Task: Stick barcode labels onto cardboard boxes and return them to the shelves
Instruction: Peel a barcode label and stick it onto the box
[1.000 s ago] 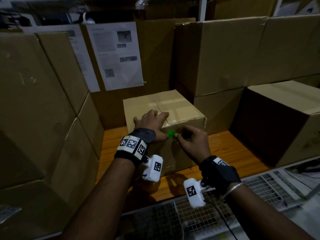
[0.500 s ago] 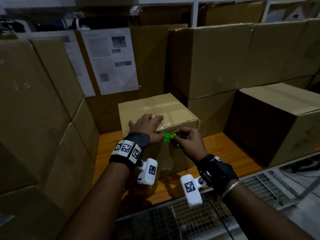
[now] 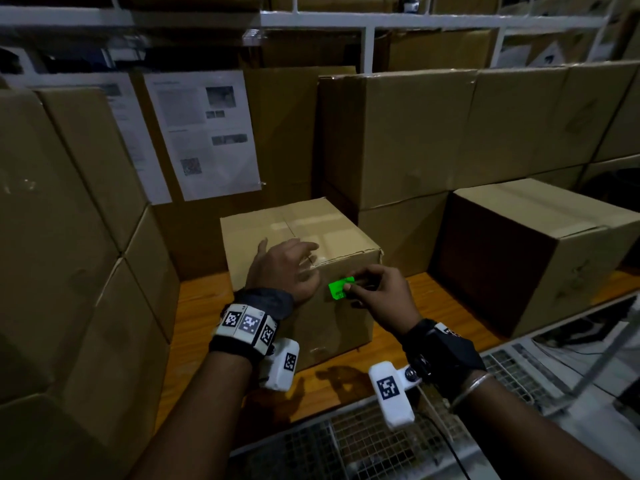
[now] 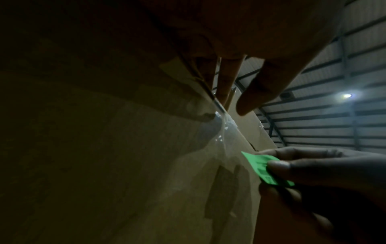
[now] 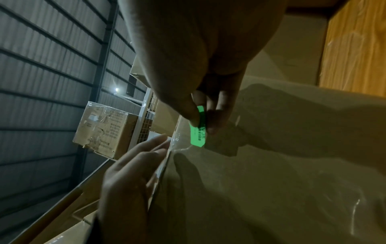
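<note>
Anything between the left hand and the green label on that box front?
Nothing but bare cardboard and a clear tape strip. In the head view the left hand rests on the box edge; the right hand pinches the label beside it.

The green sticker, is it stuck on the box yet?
Not quite. The small box sits pulled forward on the wooden shelf, left hand resting flat on top. The right hand pinches the green label against its front. Pressing it flat and pushing the box back remain.

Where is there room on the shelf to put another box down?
Bare wooden shelf shows between the small box and the big box on the right, and a strip to the small box's left. Behind, stacked boxes crowd it.
</note>
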